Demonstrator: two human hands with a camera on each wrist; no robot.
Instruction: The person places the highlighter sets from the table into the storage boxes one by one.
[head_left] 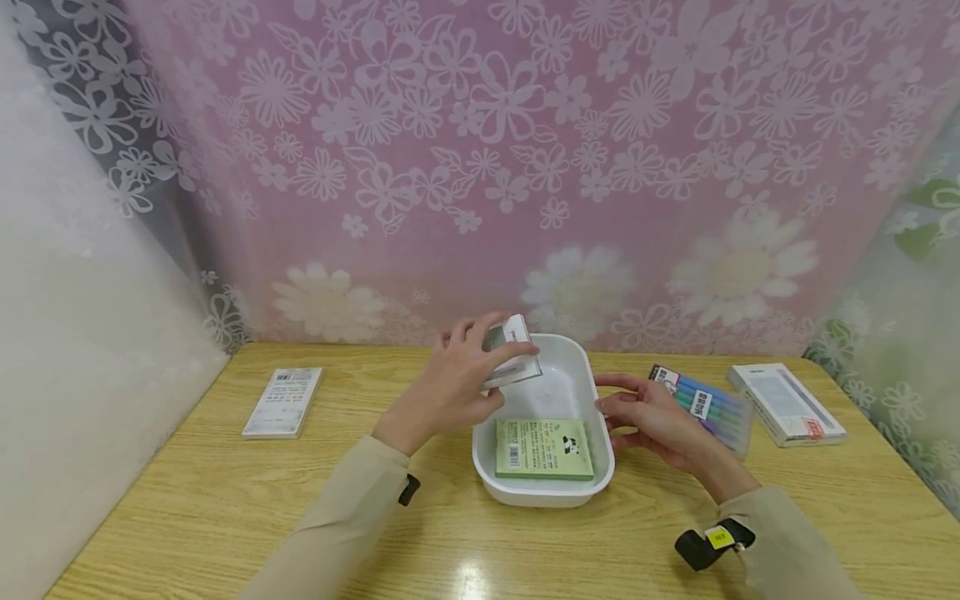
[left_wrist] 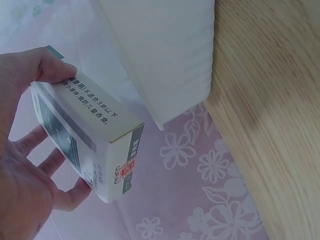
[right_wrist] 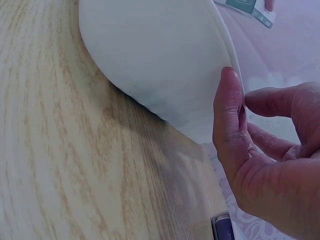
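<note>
My left hand [head_left: 450,387] grips a small white-and-grey-green box [left_wrist: 85,132] printed with Chinese characters, thumb on one side and fingers on the other. In the head view the box is tilted over the back left rim of a white plastic basin [head_left: 551,496]. At the basin's right rim, my right hand [head_left: 656,421] pinches the edge between thumb and fingers. Inside the basin, toward the front, lies a flat green pack [head_left: 543,450] with a panda picture and a barcode.
To the right of the basin lies a clear pack of coloured pens [head_left: 705,404], partly behind the right hand. Beyond it is a white box with a window [head_left: 786,404]. Another white box [head_left: 283,404] lies at the left of the wooden table [head_left: 187,517]. A flowered curtain [head_left: 420,167] hangs behind.
</note>
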